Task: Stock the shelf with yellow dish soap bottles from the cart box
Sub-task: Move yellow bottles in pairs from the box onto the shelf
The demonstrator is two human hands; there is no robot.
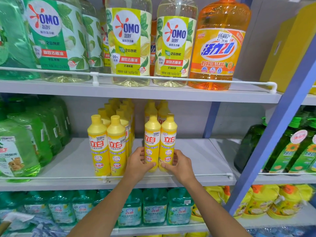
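Yellow soap is gripped in both hands: the left hand [138,164] curls round the left bottle [152,141] and the right hand [179,164] round the right bottle [169,141], touching, upright on the grey shelf [198,153], spare bottles [154,108] behind the grip, fuller rows [109,144] left of it.

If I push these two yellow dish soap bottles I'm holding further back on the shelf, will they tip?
Possibly tippy: the two yellow dish soap bottles are tall and narrow, so pushing low, where your left hand and right hand grip them, seems safer. They look like stiff plastic, probably heavy if full.
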